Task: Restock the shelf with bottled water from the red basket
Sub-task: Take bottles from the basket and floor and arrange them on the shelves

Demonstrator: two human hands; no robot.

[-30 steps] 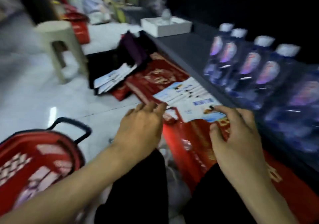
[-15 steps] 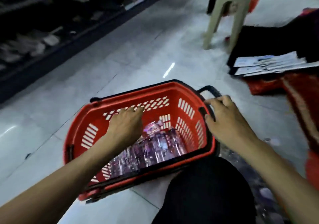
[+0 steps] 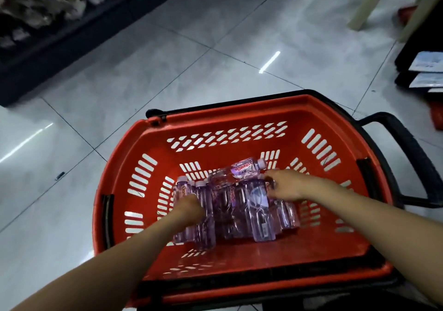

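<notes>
A red basket with a black handle stands on the tiled floor right in front of me. Several clear water bottles with purple labels stand packed together in its bottom. One more bottle lies across their tops. My left hand reaches in and curls round a bottle at the left end of the group. My right hand is at the right end, its fingers curled over the top of a bottle there. The shelf with the stocked water is out of view.
A dark low shelf unit with pale goods runs along the upper left. Cream stool legs stand at the upper right. Papers on dark and red items lie at the right edge. Grey floor tiles surround the basket.
My view swung from the shelf down to the basket. My left hand went deeper onto the bottles. My right hand left the basket's rim and came down onto the bottles.
</notes>
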